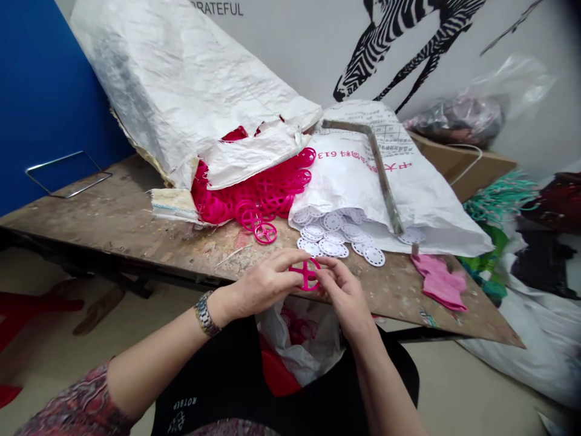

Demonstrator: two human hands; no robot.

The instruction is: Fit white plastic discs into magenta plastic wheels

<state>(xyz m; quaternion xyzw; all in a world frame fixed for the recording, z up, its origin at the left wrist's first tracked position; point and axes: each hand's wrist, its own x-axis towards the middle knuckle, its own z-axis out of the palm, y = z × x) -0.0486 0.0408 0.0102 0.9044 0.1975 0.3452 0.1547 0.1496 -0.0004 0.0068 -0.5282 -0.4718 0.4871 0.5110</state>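
Observation:
Between both hands, near the table's front edge, is a pink plastic ring with a cross of spokes point(307, 282). My left hand point(261, 283) grips its left side between thumb and fingers. On the right side my right hand point(342, 293) pinches the same ring. Just beyond them lie several white discs with small holes round the rim point(334, 248), spilling from a white woven sack point(345, 163). A heap of pink rings point(267, 194) pours out of a second, torn white sack point(200, 79) at the left. One loose pink ring point(265, 233) lies in front of that heap.
Below my hands a bag-lined red container point(299, 357) holds pink pieces. An angled metal bar point(384, 175) rests on the right sack. A pink cloth point(439, 283) lies on the wooden table point(481, 321). A metal wire frame point(68, 175) is at far left, a cardboard box point(463, 163) behind.

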